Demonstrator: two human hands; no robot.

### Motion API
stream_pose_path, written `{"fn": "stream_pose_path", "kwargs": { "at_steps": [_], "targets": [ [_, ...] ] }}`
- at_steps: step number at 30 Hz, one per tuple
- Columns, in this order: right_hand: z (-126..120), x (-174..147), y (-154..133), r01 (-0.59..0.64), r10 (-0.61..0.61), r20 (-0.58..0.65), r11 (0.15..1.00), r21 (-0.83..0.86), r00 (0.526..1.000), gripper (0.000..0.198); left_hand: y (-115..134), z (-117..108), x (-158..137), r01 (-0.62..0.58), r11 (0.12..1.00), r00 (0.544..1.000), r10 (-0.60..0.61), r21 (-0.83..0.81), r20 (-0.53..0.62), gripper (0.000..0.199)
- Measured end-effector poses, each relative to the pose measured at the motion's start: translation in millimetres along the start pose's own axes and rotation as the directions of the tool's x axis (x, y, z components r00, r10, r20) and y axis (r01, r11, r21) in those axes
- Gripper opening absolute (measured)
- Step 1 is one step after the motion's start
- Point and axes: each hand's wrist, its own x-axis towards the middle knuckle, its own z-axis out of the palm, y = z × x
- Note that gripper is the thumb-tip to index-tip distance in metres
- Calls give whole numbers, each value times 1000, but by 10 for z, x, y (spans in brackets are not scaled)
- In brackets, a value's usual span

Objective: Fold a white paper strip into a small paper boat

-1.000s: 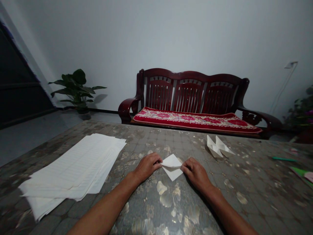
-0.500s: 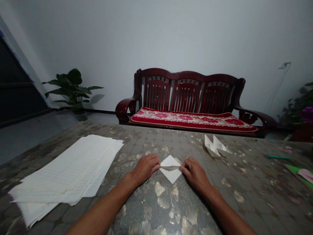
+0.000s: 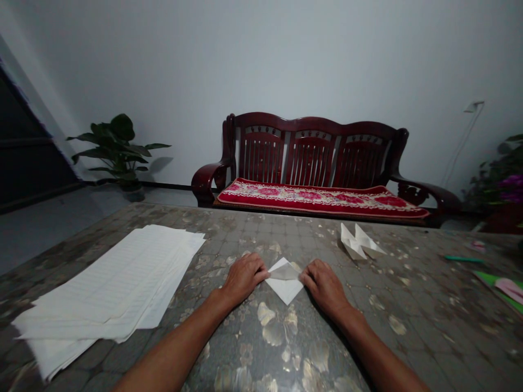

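Note:
A small folded sheet of white paper (image 3: 286,289), diamond-shaped, lies at the middle of the table between my hands. Its upper part is parted, showing a shaded fold inside. My left hand (image 3: 245,276) pinches the left corner between thumb and fingers. At the opposite corner, my right hand (image 3: 324,284) is closed on the paper in the same way. Beyond my right hand stands a folded white paper piece (image 3: 359,245) with two upright points.
A stack of written sheets (image 3: 110,283) covers the left of the patterned table (image 3: 229,348). To the right lie a green pen (image 3: 463,259) and a green sheet (image 3: 486,280) with something pink on it. A wooden bench (image 3: 310,158) stands behind the table.
The gap across the middle of the folded paper has widened, with more of the shaded inside showing. Both hands keep hold of its corners, almost in place.

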Motion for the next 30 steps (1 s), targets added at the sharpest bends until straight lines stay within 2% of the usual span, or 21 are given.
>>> {"fn": "stream_pose_path", "kwargs": {
  "at_steps": [8, 16, 26, 30],
  "targets": [
    [-4, 12, -42, -38, 39, 7, 997, -72, 999, 22, 60, -10, 9, 93, 996, 995, -93, 12, 21, 19],
    [-18, 24, -77, -101, 102, 23, 993, -58, 994, 20, 129, -56, 30, 179, 983, 982, -181, 47, 57, 18],
    [-32, 65, -69, -113, 120, 75, 989, -91, 990, 20, 135, -87, 96, 154, 984, 981, -163, 86, 106, 17],
    [-28, 77, -64, -118, 126, 75, 987, -105, 989, 19, 22, -69, 95, 148, 989, 985, -149, 23, 84, 13]
  ]
}}
